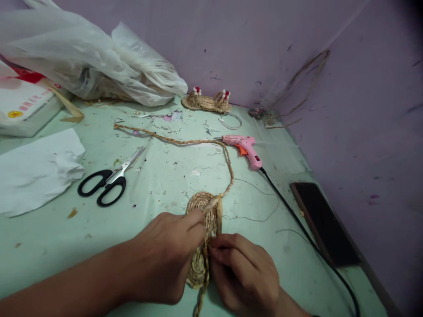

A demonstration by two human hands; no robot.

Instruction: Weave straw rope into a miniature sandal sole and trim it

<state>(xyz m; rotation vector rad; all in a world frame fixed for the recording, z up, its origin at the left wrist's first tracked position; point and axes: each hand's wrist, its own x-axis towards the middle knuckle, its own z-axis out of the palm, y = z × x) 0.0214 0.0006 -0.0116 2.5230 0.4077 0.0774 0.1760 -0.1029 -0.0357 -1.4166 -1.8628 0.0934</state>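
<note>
— Where to find the woven sole (210,223)?

— Right under the fingers, flat on the pale green table (165,176), between left hand (165,255) and right hand (244,268). From the far end, follow a braided cord (185,142) up to the tip of a pink glue gun (243,147), then away leftward.

— And the grip?

— With the left hand, curled over the sole, thumb and finger pressed down beside a pale strip (213,203). With the right, pinched at the right edge; seems to grasp the rim, but cannot tell exactly which strand, behind such bunched fingertips.

— Heavy or light?

— Light, most likely. Looks like dry plant fibre, coiled in close rows, so expect a fairly stiff, springy pad, perhaps bendable across the middle. Rough rather than slippery; ought to stay put under a fingertip.

— Fragile anywhere?

— Probably along the outermost row and at the pale strip. Might fray or peel under a hard tug. Better to press the body flat from above and pinch the edge close to the join.

— And the braided cord?

— Softer, presumably, and apt to twist. Best taken near the sole, well away from the scissors (112,176) over on the left.
</note>
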